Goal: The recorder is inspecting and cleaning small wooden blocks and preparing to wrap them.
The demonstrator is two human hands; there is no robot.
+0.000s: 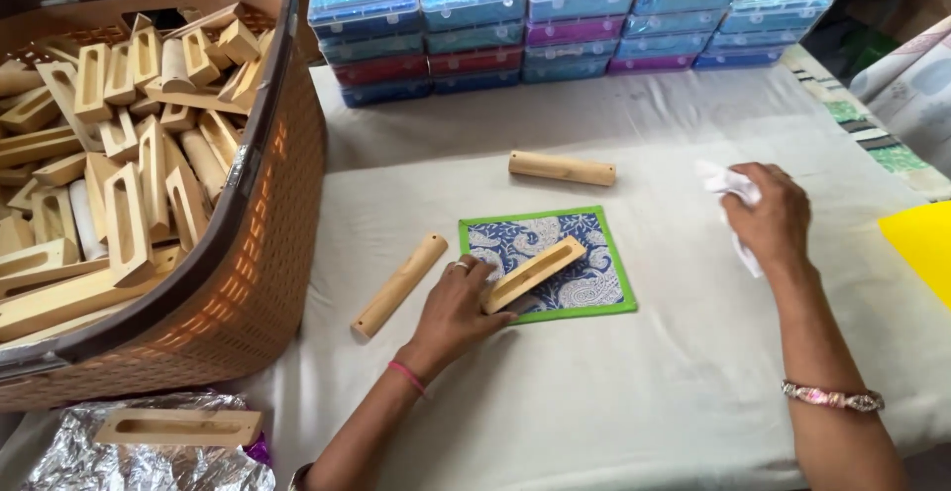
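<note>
I see the slotted wooden block (533,273) lying slantwise on a blue patterned cloth with a green border (580,288), near the middle of the desk (614,392). My left hand (454,311) rests on the block's near end, fingers (485,315) curled down onto it, pressing rather than lifting. My right hand (768,216) sits well apart to the right, its fingers closed around a crumpled white tissue (728,186). Just left of the cloth lies a rounded wooden stick (399,285), and another one (562,167) lies beyond the cloth's far edge. At the left stands a brown woven basket (267,283) heaped with more slotted blocks. One more block (178,428) lies on crinkled foil (69,461) at the near left corner. Stacked clear plastic boxes (570,20) line the far edge, and a yellow sheet (921,243) shows at the right.
</note>
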